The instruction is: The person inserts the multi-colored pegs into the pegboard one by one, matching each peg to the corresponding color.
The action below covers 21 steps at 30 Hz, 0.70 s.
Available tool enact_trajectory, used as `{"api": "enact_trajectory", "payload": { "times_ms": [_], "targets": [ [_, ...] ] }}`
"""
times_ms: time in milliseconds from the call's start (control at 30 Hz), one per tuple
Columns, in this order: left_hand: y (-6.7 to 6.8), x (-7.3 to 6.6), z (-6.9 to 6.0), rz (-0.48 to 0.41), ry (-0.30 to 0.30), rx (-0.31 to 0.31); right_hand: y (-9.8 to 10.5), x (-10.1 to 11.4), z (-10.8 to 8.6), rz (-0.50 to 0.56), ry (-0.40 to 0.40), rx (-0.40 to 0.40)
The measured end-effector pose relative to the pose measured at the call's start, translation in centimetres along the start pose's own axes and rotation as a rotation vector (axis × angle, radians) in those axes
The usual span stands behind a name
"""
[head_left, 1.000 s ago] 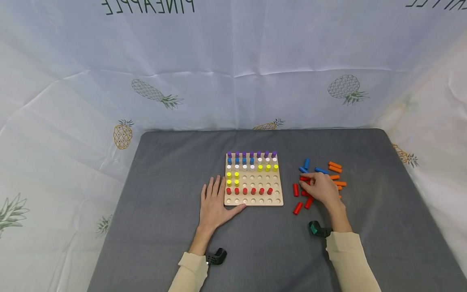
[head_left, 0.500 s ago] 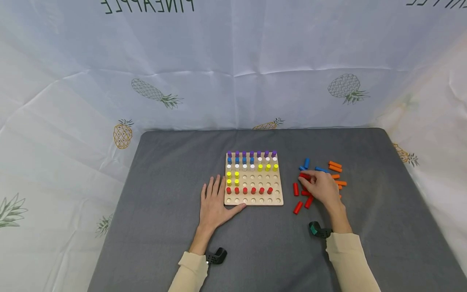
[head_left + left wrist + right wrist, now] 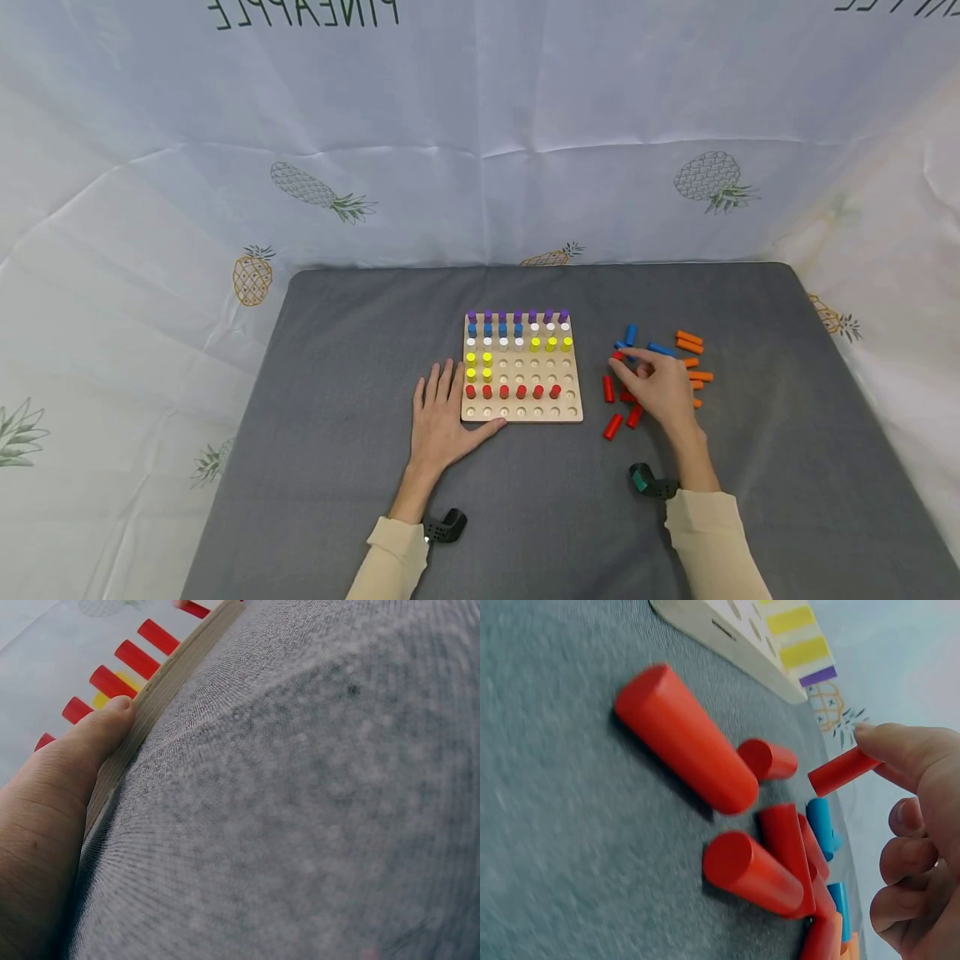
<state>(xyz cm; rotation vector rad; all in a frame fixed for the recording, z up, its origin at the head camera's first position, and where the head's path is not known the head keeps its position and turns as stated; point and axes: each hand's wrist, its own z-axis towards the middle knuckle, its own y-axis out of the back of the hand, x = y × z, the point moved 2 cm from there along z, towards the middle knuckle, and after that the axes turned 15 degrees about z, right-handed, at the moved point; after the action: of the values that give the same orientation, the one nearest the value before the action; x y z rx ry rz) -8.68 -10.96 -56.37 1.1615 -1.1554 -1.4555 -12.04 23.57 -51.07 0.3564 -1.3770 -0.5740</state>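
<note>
A wooden pegboard [image 3: 525, 412] carries upright purple, blue, white, yellow and red pegs in rows. The left hand [image 3: 441, 427] lies flat with spread fingers at its left side, thumb along the near edge; in the left wrist view the thumb [image 3: 101, 735] touches the board's edge [image 3: 161, 686]. To the right of the board, the right hand [image 3: 662, 387] is over the loose pegs. Between thumb and forefinger it pinches a red peg [image 3: 844, 771], held clear of the cloth in the right wrist view, the other fingers curled.
Loose red pegs [image 3: 612, 427], blue pegs [image 3: 631, 335] and orange pegs [image 3: 689, 346] lie on the grey cloth [image 3: 337, 375] around the right hand. Behind the table hangs a pale curtain [image 3: 480, 200] with pineapple prints.
The right hand has pinched a red peg from the pile and raised it, shifting slightly left. The left hand and the board have stayed in place.
</note>
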Motion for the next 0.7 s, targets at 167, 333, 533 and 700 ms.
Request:
{"api": "enact_trajectory", "payload": {
  "times_ms": [167,333,533,700],
  "targets": [
    [0.0,0.0,0.0,0.002,-0.001,-0.003,-0.6,0.8,-0.4,0.094,0.028,-0.027],
    [0.0,0.0,0.0,0.005,-0.004,-0.004,-1.2,1.6,-0.8,0.136,0.078,-0.025],
    [0.1,-0.1,0.0,0.002,0.000,-0.001,-1.9,2.9,-1.3,0.149,0.059,0.027],
    [0.1,-0.1,-0.1,-0.003,0.002,0.003,-2.6,3.7,-1.9,0.192,0.065,0.078]
  ]
}}
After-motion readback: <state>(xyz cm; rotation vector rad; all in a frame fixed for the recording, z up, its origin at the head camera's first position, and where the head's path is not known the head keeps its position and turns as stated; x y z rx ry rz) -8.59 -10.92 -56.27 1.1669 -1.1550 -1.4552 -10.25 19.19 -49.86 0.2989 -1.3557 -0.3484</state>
